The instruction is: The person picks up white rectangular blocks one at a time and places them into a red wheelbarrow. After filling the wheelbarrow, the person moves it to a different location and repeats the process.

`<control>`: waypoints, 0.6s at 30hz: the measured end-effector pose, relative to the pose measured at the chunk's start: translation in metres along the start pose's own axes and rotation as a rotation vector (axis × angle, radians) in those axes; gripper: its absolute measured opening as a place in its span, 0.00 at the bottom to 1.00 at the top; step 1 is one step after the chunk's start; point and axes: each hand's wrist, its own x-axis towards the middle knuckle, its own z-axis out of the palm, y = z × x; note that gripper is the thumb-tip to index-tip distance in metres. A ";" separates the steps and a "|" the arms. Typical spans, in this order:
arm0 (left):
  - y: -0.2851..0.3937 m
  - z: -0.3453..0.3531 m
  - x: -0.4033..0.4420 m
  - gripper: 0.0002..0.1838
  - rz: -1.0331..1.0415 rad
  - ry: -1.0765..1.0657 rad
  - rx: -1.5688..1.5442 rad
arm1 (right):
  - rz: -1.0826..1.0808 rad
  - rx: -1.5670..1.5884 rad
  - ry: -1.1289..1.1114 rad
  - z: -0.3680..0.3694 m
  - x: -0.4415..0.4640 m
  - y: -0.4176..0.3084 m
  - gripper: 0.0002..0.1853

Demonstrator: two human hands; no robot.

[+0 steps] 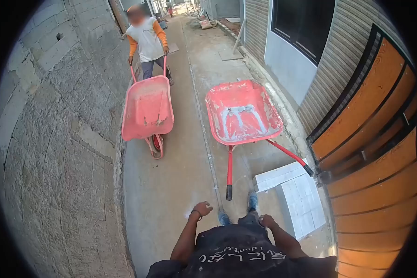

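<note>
My left hand hangs out in front of my body, empty, with loosely bent fingers partly apart and a dark band at the wrist. Beside my right thigh, my right hand is also empty and loosely open, its fingers partly hidden. Ahead of me stands a red wheelbarrow with whitish residue in its tray. Its red handles with black grips point toward me, and neither hand touches them. Pale blocks lie on the ground to my right, under the right handle.
A person with orange sleeves holds another red wheelbarrow, its tray tipped toward me, at the left of the lane. A rough block wall bounds the left side. An orange-brown gate and a ribbed wall line the right.
</note>
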 end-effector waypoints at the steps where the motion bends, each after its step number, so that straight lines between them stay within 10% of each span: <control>1: -0.022 0.036 -0.007 0.27 -0.166 -0.102 -0.251 | 0.006 0.015 0.040 0.000 0.007 0.011 0.15; 3: -0.129 0.139 0.026 0.20 0.207 -0.071 0.448 | 0.015 0.035 0.074 -0.015 0.005 0.008 0.15; 12: -0.166 0.134 -0.068 0.20 -0.096 -0.352 0.344 | 0.185 0.141 0.063 -0.041 -0.024 -0.031 0.14; 13: -0.164 0.130 -0.063 0.16 -0.259 -0.088 -0.190 | 0.182 0.136 0.051 -0.041 -0.020 -0.030 0.14; 15: -0.168 0.121 -0.043 0.08 0.107 0.197 -0.118 | 0.101 0.001 0.018 -0.042 -0.011 -0.028 0.13; 16: -0.142 0.111 -0.030 0.08 -0.413 0.143 -0.863 | 0.097 -0.004 0.006 -0.045 -0.013 -0.030 0.13; 18: -0.108 0.094 -0.013 0.15 -0.455 0.122 -0.911 | 0.084 0.009 0.001 -0.055 -0.015 -0.034 0.12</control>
